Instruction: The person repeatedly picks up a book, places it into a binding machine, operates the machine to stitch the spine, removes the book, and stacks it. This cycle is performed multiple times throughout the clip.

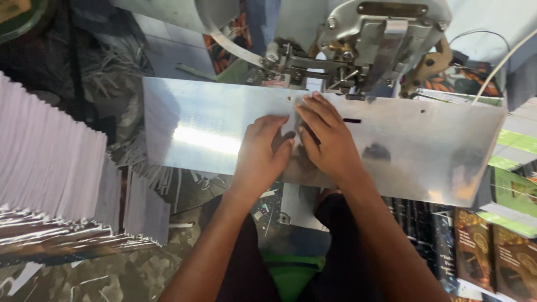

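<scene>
Both my hands rest flat on a shiny sloped metal plate (201,134) in front of a grey machine head (375,39). My left hand (262,151) lies palm down near the plate's middle, fingers spread toward the right. My right hand (327,137) overlaps beside it, fingertips reaching the plate's upper edge just under the machine's stitching parts (347,84). Neither hand visibly holds anything; what lies under the palms is hidden.
A tall stack of white folded sheets (50,162) stands at the left. Dark printed booklets (492,251) and green-edged sheets (514,184) lie at the right. Paper scraps litter the floor (112,274) below. A white cable (503,61) runs at upper right.
</scene>
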